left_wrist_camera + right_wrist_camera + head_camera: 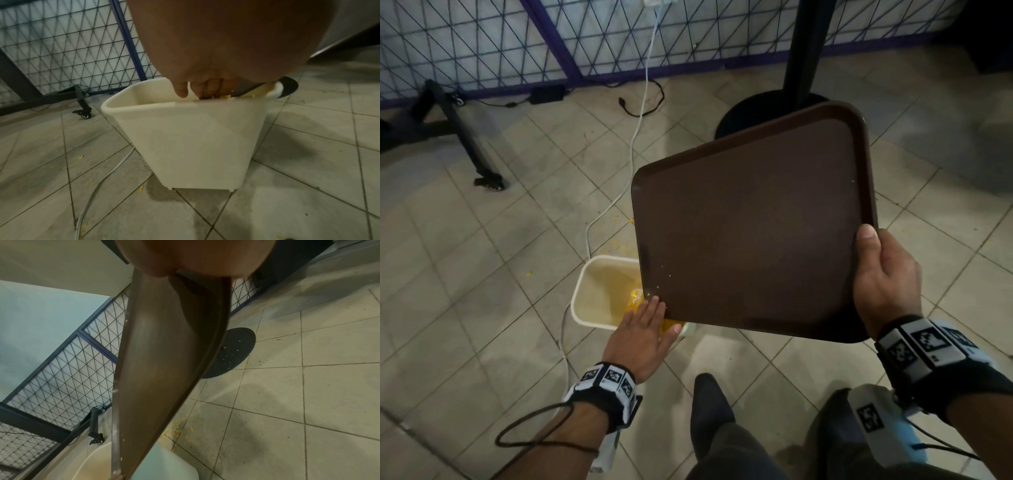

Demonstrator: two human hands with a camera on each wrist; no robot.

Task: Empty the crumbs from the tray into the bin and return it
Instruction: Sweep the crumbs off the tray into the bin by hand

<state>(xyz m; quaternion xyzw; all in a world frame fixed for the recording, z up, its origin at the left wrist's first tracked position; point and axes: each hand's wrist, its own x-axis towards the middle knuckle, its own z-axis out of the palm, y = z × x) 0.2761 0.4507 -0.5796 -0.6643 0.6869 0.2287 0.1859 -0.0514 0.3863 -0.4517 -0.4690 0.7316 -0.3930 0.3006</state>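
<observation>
tray (pixel 753 219): brown plastic one, being held up tilted over the floor, low corner dipping over the near right part of the bin's opening. Just a few pale specks sticking to its surface near that low corner.
right hand (pixel 883 281): gripping the tray's near right edge, thumb lying on the top face, the other fingers wrapping under where I can't see them.
left hand (pixel 643 334): flat and relaxed, fingers straight and reaching to the tray's low corner right above the bin. Fingertips (pixel 180 91) are hanging just inside the rim in the wrist view.
bin (pixel 599 270): cream, small, squarish, sitting on the floor under the tray's low corner, looking yellowish inside.
crumbs (pixel 671 323): yellow heap showing at the bin's near right edge, partly under the left hand. More yellow bits lying scattered on the floor (pixel 482 274) just past the bin on the far side.
cable (pixel 619 192): white, running along the tiled floor past the bin's left side.
table base (pixel 750 109): black round foot with a post, standing far behind the tray.
mesh fence (pixel 500 41): wire grid on a purple frame, running along the far side.
</observation>
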